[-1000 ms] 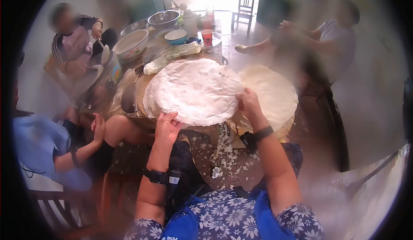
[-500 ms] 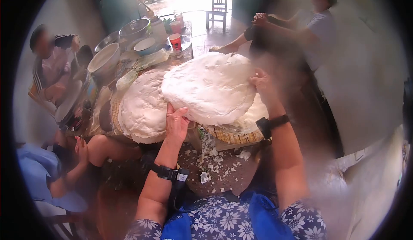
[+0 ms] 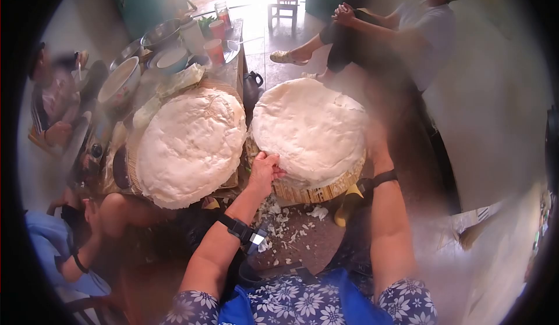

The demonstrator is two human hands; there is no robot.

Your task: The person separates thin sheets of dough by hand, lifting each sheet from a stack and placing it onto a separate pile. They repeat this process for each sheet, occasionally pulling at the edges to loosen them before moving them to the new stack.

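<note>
Looking down on one long worktop (image 3: 236, 72) at the left, crowded with dishes. Counting three other people around it: one seated person (image 3: 402, 28) at the upper right, one blurred person (image 3: 52, 98) at the far left, one person in blue (image 3: 52, 238) at the lower left.

Showing two round white discs, side by side and just apart: the left disc (image 3: 189, 144) lying on the worktop, the right disc (image 3: 308, 127) lying on one woven tray (image 3: 317, 192) just beside the worktop's end.

Counting at least three bowls (image 3: 119, 83) and two red cups (image 3: 214, 50) at the worktop's far end.

Pinching the near edge of the right disc with the left hand (image 3: 265, 171), grip closed tight on it. Reaching along the disc's right side with the right hand (image 3: 374, 147); too blurred there, cannot tell the grip.

Showing many small white scraps (image 3: 282, 217) scattered on the floor below the tray.
</note>
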